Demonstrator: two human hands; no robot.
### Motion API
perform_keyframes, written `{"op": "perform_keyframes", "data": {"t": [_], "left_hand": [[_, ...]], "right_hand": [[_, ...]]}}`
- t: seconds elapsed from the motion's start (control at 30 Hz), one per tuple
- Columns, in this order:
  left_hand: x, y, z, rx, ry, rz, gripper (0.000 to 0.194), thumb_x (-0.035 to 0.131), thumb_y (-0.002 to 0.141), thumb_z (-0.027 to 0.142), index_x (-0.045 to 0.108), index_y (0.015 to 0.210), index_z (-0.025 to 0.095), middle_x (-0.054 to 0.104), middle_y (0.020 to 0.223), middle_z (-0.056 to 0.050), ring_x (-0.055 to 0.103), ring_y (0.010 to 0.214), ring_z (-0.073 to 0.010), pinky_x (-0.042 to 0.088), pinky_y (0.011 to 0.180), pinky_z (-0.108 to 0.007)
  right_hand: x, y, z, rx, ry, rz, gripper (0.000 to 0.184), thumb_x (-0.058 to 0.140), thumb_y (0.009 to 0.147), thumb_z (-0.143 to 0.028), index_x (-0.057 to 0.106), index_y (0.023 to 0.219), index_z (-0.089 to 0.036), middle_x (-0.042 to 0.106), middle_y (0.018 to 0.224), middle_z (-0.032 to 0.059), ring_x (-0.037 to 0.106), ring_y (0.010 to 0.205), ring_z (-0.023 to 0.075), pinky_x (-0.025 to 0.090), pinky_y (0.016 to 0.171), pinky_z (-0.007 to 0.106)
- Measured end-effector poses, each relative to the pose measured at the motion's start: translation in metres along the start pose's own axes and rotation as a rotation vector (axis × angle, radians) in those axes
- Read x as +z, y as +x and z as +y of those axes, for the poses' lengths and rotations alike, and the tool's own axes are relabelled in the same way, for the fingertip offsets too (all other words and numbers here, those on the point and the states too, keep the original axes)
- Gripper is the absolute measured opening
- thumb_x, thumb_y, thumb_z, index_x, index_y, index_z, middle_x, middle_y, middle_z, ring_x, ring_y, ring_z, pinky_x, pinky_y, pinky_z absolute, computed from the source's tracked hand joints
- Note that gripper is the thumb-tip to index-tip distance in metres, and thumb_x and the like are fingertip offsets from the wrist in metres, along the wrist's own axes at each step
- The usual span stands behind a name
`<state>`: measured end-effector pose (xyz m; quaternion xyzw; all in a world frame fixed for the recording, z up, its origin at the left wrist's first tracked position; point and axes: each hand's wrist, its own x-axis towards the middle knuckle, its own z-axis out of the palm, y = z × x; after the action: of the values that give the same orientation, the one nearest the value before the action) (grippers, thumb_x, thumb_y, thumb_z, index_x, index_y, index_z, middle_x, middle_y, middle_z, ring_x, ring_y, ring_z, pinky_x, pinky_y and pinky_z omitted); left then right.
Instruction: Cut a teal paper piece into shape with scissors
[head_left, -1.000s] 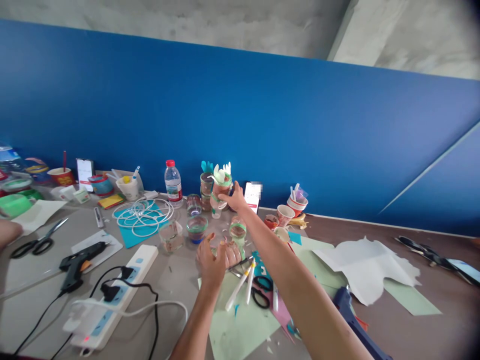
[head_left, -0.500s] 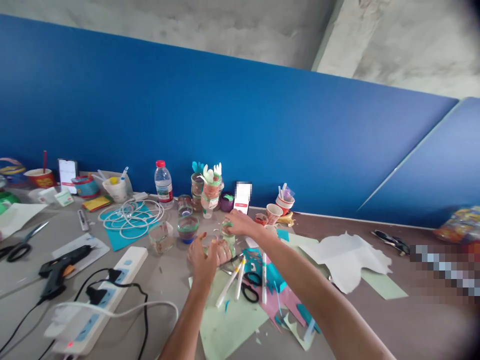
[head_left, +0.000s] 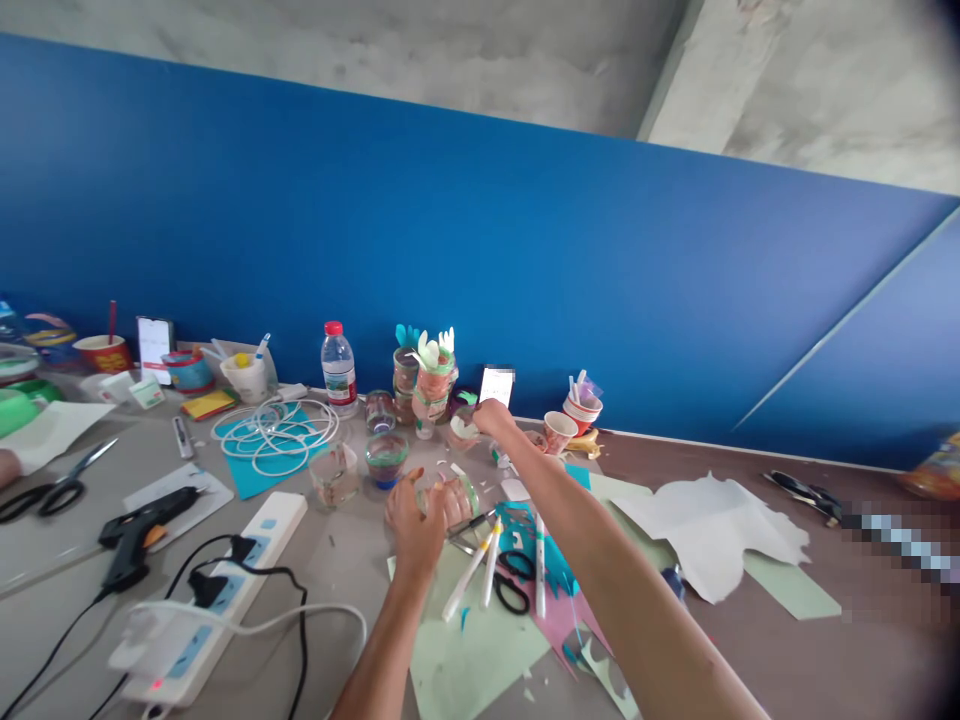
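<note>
My left hand (head_left: 420,522) is closed round a clear plastic bottle piece (head_left: 456,502) that lies on its side, its green-edged end pointing right. My right hand (head_left: 493,418) reaches further back, fingers bent together at the rim of a small clear plastic cup (head_left: 463,430) with a pale cut-out on it; the fingertips are partly hidden. Just behind stand decorated bottle pieces (head_left: 433,385) topped with white and teal paper petals. Left of my left hand are a clear cup with a blue base (head_left: 386,460) and a plain clear cup (head_left: 334,475).
White markers (head_left: 469,580) and black-handled scissors (head_left: 514,580) lie on green paper (head_left: 469,660) among scraps. A power strip (head_left: 225,590), glue gun (head_left: 142,530) and coiled white cable (head_left: 277,440) are at left. Paper cups (head_left: 560,430) and a phone (head_left: 496,386) stand by the blue partition.
My right hand has moved from the green-edged end of the bottle piece back to the small clear cup. My left hand stays on the bottle piece. The view has shifted slightly left.
</note>
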<state>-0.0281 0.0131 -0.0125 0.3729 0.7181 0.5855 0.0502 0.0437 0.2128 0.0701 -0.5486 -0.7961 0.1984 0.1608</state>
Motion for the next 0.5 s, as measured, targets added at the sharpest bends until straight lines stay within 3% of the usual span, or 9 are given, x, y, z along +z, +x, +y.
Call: {"op": "perform_keyframes", "data": {"t": [0.23,0.5], "left_hand": [[-0.002,-0.002,0.006,-0.023,0.009,-0.017,0.033,0.050,0.081,0.036,0.060,0.107,0.018,0.067,0.109,-0.013,0.056,0.111,-0.0321,0.041,0.097,-0.052],[-0.001,-0.001,0.002,0.003,0.014,-0.001,0.030,0.050,0.081,0.035,0.061,0.105,0.019,0.067,0.106,-0.012,0.057,0.107,-0.0296,0.042,0.096,-0.050]], "right_hand": [[0.012,0.023,-0.010,0.251,0.024,-0.099,0.031,0.059,0.092,-0.033,0.058,0.117,-0.015,0.061,0.116,0.0084,0.063,0.099,0.0207,0.054,0.083,0.039],[0.011,0.021,-0.003,0.244,0.152,-0.062,0.034,0.059,0.092,-0.034,0.057,0.120,-0.016,0.059,0.121,0.0078,0.061,0.103,0.0234,0.053,0.085,0.042]]}}
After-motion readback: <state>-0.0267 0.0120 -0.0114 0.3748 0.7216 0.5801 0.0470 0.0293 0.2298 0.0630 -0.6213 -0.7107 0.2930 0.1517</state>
